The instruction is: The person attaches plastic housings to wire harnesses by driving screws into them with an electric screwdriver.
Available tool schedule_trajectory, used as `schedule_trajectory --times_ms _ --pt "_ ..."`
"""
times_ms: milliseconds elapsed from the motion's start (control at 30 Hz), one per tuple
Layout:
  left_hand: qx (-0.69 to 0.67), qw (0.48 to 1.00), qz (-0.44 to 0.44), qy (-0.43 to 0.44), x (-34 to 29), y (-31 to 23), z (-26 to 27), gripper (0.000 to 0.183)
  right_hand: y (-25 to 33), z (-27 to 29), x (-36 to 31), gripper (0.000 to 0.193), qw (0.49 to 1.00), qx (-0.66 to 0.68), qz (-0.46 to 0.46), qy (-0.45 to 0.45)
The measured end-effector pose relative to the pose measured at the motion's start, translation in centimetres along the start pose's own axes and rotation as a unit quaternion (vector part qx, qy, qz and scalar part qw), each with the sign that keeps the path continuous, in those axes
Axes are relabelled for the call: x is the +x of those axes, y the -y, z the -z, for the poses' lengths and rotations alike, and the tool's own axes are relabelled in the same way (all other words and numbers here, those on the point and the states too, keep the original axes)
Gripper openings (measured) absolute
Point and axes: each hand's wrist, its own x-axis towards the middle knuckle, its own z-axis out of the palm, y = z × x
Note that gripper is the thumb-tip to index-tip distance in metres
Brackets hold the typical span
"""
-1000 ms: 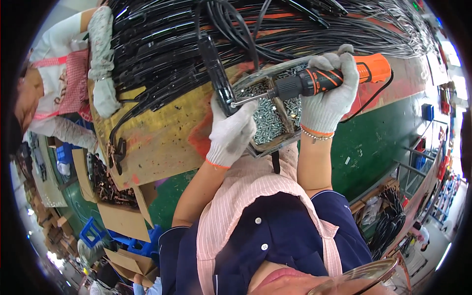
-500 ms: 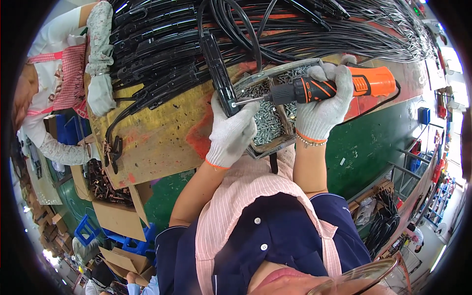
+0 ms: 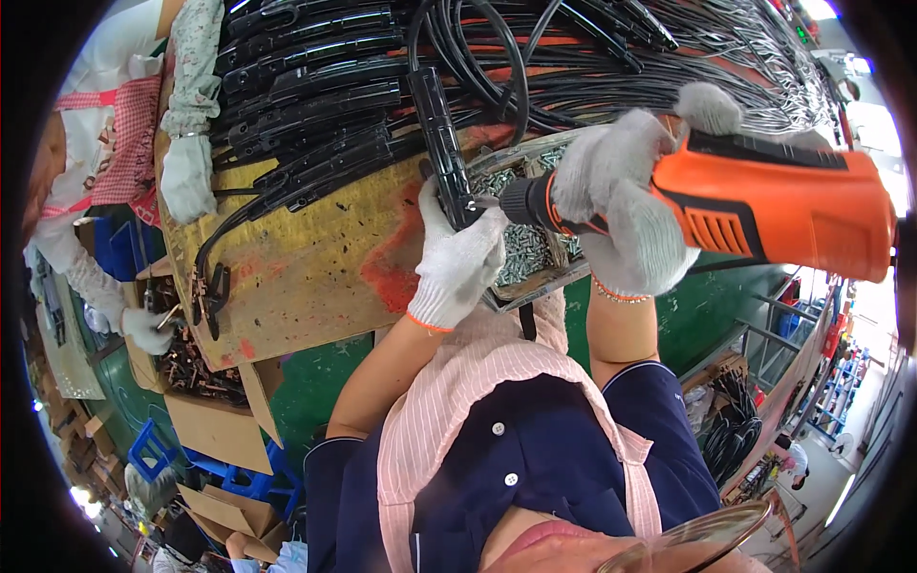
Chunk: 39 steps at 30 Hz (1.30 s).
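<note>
My left hand (image 3: 460, 263), in a white knit glove, is closed round the lower end of a long black plastic handle (image 3: 440, 134) with a cable at its far end. Wrapped in my gloved right hand (image 3: 635, 205) is an orange and black power screwdriver (image 3: 802, 210), its body pointing right and looming large. The screwdriver's tip meets the handle's near end by a small screw head, close to my left fingers; the exact contact is partly hidden. Under the tool sits a compartmented tray (image 3: 544, 286) of small silvery screws (image 3: 523, 256).
Several similar black handles (image 3: 325, 86) lie stacked at far left, black cables (image 3: 650, 86) across the back. A co-worker's gloved hand (image 3: 188, 180) rests by the worn table (image 3: 296, 286); the other (image 3: 148, 331) is over a cardboard box (image 3: 215, 430) of copper-coloured parts.
The screwdriver's rear end has swung right and come closer to the camera, with my right hand moving along. My left hand and the handle shifted slightly right. The co-worker's lower hand moved down-left.
</note>
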Motion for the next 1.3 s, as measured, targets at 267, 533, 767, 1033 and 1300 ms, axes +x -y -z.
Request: schedule_trajectory --times_ms 267,533,767,1033,1300 --pt "0.044 0.999 0.024 -0.018 -0.3 -0.6 -0.5 0.069 -0.9 -1.4 -1.0 0.064 0.998 0.019 0.052 -0.001" --pt "0.022 1.000 0.005 -0.012 0.2 0.3 0.4 0.069 -1.0 -1.4 -1.4 0.050 0.995 -0.051 0.042 -0.068" --pt "0.010 1.000 0.021 -0.001 -0.1 -0.3 0.9 0.074 -1.2 -2.3 -0.3 0.056 0.995 -0.096 0.024 0.014" --pt "0.015 0.999 -0.014 0.044 0.3 -0.9 0.0 0.060 -0.6 -1.8 -0.1 0.052 0.969 -0.216 -0.074 -0.095" --pt "0.021 0.966 -0.256 0.018 -3.3 -3.0 -1.7 0.032 6.1 6.4 -4.5 0.049 0.931 0.245 0.217 -0.160"
